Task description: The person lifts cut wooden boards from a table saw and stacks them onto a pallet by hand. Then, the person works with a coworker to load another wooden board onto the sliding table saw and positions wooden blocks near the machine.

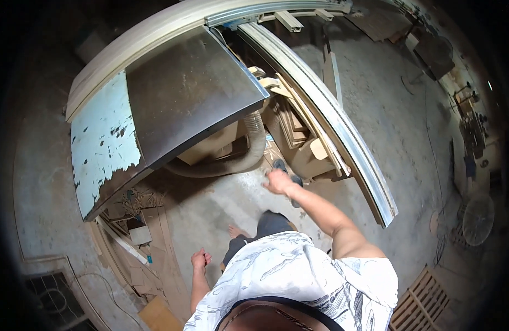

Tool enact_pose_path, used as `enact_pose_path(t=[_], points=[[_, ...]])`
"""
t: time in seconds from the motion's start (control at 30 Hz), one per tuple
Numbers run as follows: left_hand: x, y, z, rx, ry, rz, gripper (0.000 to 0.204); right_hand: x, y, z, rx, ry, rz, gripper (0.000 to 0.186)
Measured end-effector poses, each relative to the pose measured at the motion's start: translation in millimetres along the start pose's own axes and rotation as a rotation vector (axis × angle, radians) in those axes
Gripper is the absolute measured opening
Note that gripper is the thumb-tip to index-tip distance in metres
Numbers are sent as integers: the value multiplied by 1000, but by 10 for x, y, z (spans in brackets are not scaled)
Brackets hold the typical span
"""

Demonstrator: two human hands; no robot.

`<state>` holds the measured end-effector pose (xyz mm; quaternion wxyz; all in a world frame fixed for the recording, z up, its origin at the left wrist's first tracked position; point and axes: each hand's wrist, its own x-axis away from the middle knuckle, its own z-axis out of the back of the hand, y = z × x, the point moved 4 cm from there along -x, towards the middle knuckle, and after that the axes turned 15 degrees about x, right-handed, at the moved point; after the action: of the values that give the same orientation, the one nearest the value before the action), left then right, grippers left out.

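My right hand (277,182) reaches forward over the floor, apart from the machine table's corner. Its back shows, the fingers hang loosely apart, and I see nothing held. A pair of dark sandals (279,164) shows on the floor beside it. Lower at the left, my left hand (201,257) hangs by my side, fingers loosely bent and nothing visible in them. In front of me stands a large table saw-like machine with a dark metal top (188,83). Its left end is covered by a worn pale-blue sheet (102,138).
A long metal sliding rail (343,121) curves along the right, with wood strips (315,129) beside it. Under the table runs a flexible hose (257,138). Wood scraps (141,201) lie at the left. A pallet-like slatted wooden frame (420,298) and a round fan (478,219) stand at the right.
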<state>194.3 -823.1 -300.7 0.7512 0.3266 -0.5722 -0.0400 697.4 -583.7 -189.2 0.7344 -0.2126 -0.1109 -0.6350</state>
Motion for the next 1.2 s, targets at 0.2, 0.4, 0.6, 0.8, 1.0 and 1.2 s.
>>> enact_pose_path(t=[0.2, 0.4, 0.6, 0.8, 1.0, 1.2], points=[[-15, 61, 309, -18, 54, 141, 27, -820, 854, -28, -64, 142, -351, 55], [-241, 204, -63, 354, -130, 404, 25, -2238, 1805, -57, 192, 251, -616, 80], [60, 492, -820, 64, 110, 326, 37, -2931, 2328, 281, 91, 213, -791, 83], [-77, 941, -1316, -44, 113, 333, 42, -3110, 3066, -276, -133, 92, -1001, 70], [-235, 1275, -1506, 18, 68, 249, 28, -3117, 3221, -379, -373, 21, -1117, 80], [-57, 1188, -1210, 37, 2, 163, 25, -2618, 2678, -84, -293, 263, -1175, 77]])
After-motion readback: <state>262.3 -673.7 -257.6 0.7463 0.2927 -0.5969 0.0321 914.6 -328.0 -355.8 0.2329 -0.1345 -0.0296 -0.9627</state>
